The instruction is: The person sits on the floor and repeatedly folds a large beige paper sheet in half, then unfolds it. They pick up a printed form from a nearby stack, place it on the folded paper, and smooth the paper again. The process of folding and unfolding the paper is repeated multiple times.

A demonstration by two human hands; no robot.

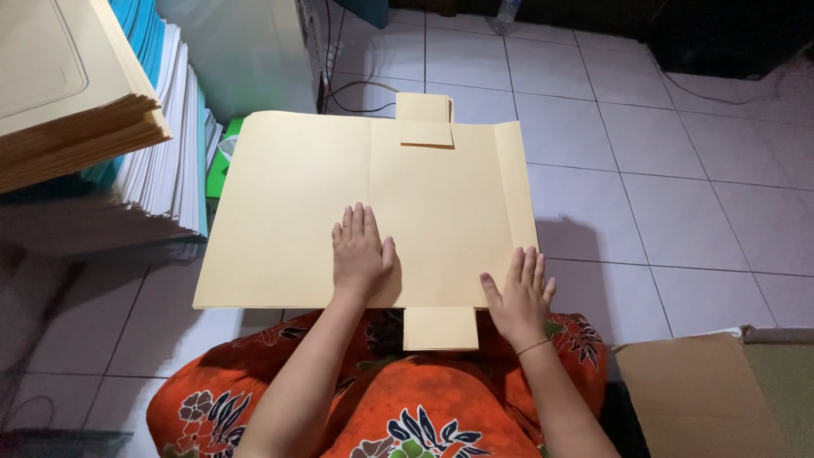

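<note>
Pressing flat palms on card sheet

Cream card folder blank, unfolded, lying flat, centre of frame, slightly skewed. Vertical crease down the middle, narrow side flap along the right edge. Small tab at top centre folded over onto the sheet, another tab sticking out at bottom centre. Near edge rests over the lap.
</note>
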